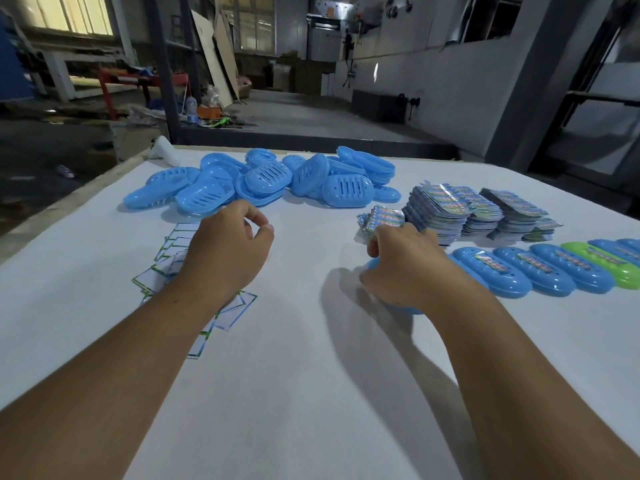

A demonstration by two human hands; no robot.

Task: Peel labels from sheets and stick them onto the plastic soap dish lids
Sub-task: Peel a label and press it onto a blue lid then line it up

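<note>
A blue soap dish lid [401, 308] lies under the right hand [403, 268], which grips it at the left end of a lid row [540, 271], long axis apparently running away from the person. The left hand [228, 251], fingers loosely curled, holds nothing above spent backing sheets [180, 258]. Label stacks [485, 213] and loose blue lids [263, 181] sit farther back on the white table [294, 375], workshop floor beyond.

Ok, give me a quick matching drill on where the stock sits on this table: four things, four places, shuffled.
Things:
1. unlabelled blue lids
2. label sheet stacks
3. spent backing sheets
4. green lid

Places:
A. in the labelled row at the right
B. under the left hand
C. heaped at the far middle
D. far right, behind the row

Pairs: 1-C, 2-D, 3-B, 4-A
</note>
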